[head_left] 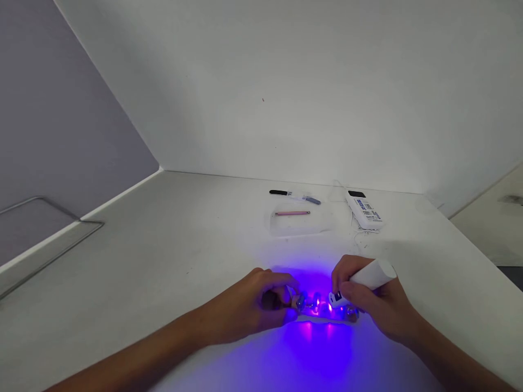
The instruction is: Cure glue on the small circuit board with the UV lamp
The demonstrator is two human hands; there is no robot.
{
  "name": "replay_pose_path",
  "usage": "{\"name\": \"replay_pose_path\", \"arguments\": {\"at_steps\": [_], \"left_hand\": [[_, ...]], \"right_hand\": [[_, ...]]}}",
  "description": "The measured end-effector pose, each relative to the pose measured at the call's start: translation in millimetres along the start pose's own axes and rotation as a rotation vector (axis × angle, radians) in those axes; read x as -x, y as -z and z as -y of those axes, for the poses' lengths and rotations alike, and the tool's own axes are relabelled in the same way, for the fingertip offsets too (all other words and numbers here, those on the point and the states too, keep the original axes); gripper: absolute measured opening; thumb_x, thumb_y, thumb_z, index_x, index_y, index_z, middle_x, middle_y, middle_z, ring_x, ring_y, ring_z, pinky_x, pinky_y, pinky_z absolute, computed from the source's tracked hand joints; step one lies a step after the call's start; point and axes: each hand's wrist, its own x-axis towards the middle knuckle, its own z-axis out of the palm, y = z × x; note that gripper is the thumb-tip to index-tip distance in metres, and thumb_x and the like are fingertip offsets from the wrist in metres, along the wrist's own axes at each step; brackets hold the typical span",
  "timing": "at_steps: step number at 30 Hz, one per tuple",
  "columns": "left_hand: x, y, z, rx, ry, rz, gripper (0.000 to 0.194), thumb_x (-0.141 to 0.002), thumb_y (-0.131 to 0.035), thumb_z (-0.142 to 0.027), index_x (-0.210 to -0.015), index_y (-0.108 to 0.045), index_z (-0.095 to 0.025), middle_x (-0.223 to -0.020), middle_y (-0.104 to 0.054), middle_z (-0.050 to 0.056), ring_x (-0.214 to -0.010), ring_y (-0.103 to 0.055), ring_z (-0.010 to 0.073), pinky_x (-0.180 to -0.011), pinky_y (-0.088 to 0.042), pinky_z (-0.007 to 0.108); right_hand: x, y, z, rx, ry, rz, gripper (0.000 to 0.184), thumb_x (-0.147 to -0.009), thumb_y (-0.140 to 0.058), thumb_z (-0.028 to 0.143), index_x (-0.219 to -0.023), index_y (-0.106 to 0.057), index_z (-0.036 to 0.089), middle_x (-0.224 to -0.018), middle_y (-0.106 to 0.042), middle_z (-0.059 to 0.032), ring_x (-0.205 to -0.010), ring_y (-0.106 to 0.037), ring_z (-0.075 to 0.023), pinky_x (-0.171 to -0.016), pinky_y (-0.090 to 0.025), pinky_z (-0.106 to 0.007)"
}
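Observation:
A white handheld lamp (373,274) sits in the grip of my right hand (382,299), its head tilted down to the left. Purple-blue light from it floods a row of small shiny pieces (314,306) on the table. My left hand (241,305) is at the left end of that row, thumb and fingers curled around a small piece (297,302) there. Glare and the fingers hide its exact kind. A dark patch inside the left hand could be shadow or an object; I cannot tell.
Behind the hands, a pink pen-like tool (293,213) lies on a clear sheet or tray (281,228). Farther back are a black-handled tool (280,192) and a grey-handled one (312,200). A white device (365,209) with cords stands right. A metal wire frame (61,207) is at left.

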Motion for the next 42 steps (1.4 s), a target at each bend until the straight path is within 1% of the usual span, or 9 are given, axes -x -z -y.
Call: {"name": "replay_pose_path", "arguments": {"at_steps": [6, 11, 17, 24, 29, 34, 37, 42], "left_hand": [[-0.9, -0.3, -0.9, 0.027, 0.003, 0.002, 0.007, -0.086, -0.070, -0.019, -0.093, -0.071, -0.018, -0.074, -0.066, -0.003, -0.062, -0.053, 0.0100, -0.057, -0.039, 0.019], [-0.7, -1.1, -0.9, 0.046, 0.005, 0.008, 0.007, -0.087, -0.069, -0.018, -0.093, -0.071, -0.018, -0.073, -0.067, -0.003, -0.063, -0.055, 0.0102, -0.058, -0.040, 0.019], [-0.8, -1.0, -3.1, 0.039, 0.008, 0.003, 0.008, -0.085, -0.068, -0.015, -0.092, -0.071, -0.018, -0.071, -0.065, -0.004, -0.061, -0.053, 0.0096, -0.057, -0.039, 0.019], [0.3, -0.4, -2.6, 0.036, 0.013, 0.003, 0.006, -0.086, -0.070, -0.020, -0.092, -0.071, -0.018, -0.076, -0.067, -0.003, -0.064, -0.056, 0.0108, -0.059, -0.041, 0.019], [-0.4, -0.6, -2.9, 0.033, 0.023, 0.007, 0.006, -0.086, -0.069, -0.020, -0.091, -0.070, -0.018, -0.075, -0.067, -0.003, -0.064, -0.056, 0.0109, -0.059, -0.042, 0.019], [-1.0, -0.4, -3.1, 0.018, 0.012, 0.006, 0.007, -0.085, -0.068, -0.018, -0.092, -0.071, -0.018, -0.075, -0.067, -0.003, -0.063, -0.055, 0.0106, -0.058, -0.041, 0.019], [-0.2, -0.4, -3.0, 0.023, 0.015, 0.007, 0.008, -0.085, -0.067, -0.016, -0.091, -0.071, -0.018, -0.074, -0.066, -0.003, -0.063, -0.055, 0.0104, -0.058, -0.041, 0.019], [0.8, -0.3, -3.3, 0.030, 0.025, 0.009, 0.008, -0.086, -0.068, -0.019, -0.093, -0.071, -0.018, -0.076, -0.066, -0.002, -0.063, -0.055, 0.0109, -0.058, -0.041, 0.020]], "right_hand": [[1.0, -1.7, -1.0, 0.057, -0.027, -0.026, 0.016, -0.085, -0.063, 0.020, -0.069, -0.062, 0.019, -0.063, -0.054, 0.0030, -0.055, -0.045, -0.0100, -0.049, -0.036, -0.022], [0.7, -2.3, 0.6, 0.077, -0.030, -0.036, 0.017, -0.083, -0.064, 0.020, -0.067, -0.061, 0.018, -0.063, -0.056, 0.0023, -0.056, -0.048, -0.0107, -0.050, -0.039, -0.022], [0.2, -2.4, 4.4, 0.086, -0.006, -0.034, 0.017, -0.083, -0.063, 0.019, -0.066, -0.062, 0.019, -0.063, -0.057, 0.0022, -0.055, -0.048, -0.0104, -0.049, -0.039, -0.022], [-0.3, -3.7, 4.7, 0.088, -0.017, -0.041, 0.017, -0.082, -0.063, 0.019, -0.064, -0.060, 0.019, -0.061, -0.055, 0.0028, -0.052, -0.047, -0.0100, -0.047, -0.038, -0.022], [-1.3, -3.6, 4.3, 0.099, -0.009, -0.045, 0.015, -0.080, -0.063, 0.020, -0.065, -0.061, 0.019, -0.061, -0.056, 0.0022, -0.053, -0.047, -0.0106, -0.048, -0.039, -0.022], [-1.0, -4.6, 7.4, 0.093, -0.031, -0.057, 0.015, -0.079, -0.062, 0.018, -0.064, -0.060, 0.019, -0.061, -0.055, 0.0019, -0.053, -0.047, -0.0109, -0.048, -0.039, -0.023], [-1.5, -4.9, 8.2, 0.090, -0.024, -0.039, 0.015, -0.080, -0.062, 0.019, -0.064, -0.060, 0.019, -0.061, -0.055, 0.0020, -0.053, -0.047, -0.0108, -0.048, -0.039, -0.023], [-1.1, -4.1, 5.7, 0.095, -0.005, -0.041, 0.017, -0.081, -0.062, 0.018, -0.065, -0.060, 0.019, -0.061, -0.055, 0.0024, -0.053, -0.046, -0.0101, -0.048, -0.038, -0.022]]}}
